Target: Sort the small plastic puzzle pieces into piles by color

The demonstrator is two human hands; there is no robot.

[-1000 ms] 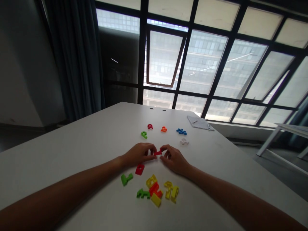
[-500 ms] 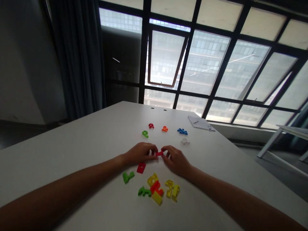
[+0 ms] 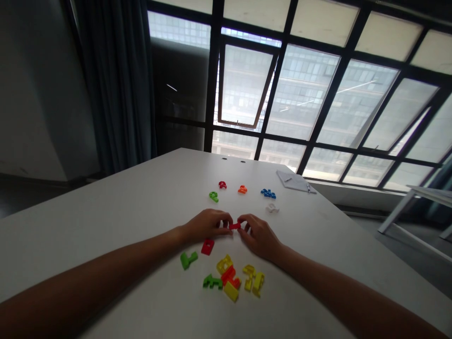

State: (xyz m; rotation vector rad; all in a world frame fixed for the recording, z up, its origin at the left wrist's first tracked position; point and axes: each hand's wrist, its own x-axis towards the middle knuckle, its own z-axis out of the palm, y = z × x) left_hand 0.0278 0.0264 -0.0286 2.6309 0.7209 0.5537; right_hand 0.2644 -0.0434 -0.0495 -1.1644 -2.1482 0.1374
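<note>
The left hand [image 3: 208, 226] and right hand [image 3: 257, 235] pinch a small red plastic puzzle piece [image 3: 235, 226] between their fingertips, which hide part of it, over the white table [image 3: 123, 221]. Loose coloured puzzle pieces [image 3: 229, 278] lie just beyond the hands; a notepad [image 3: 294, 181] lies farther off, any marks on it too small to read.

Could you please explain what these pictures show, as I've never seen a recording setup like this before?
There's no machine here: a camera worn on a person's head looks forward and down, so the two bare forearms are the wearer's own. The left hand and right hand hold a small red plastic piece between them. More coloured puzzle-like pieces lie on the white table, some nearer the person and some beyond the hands, such as a blue piece. A white notepad lies farther off, before large windows.
</note>
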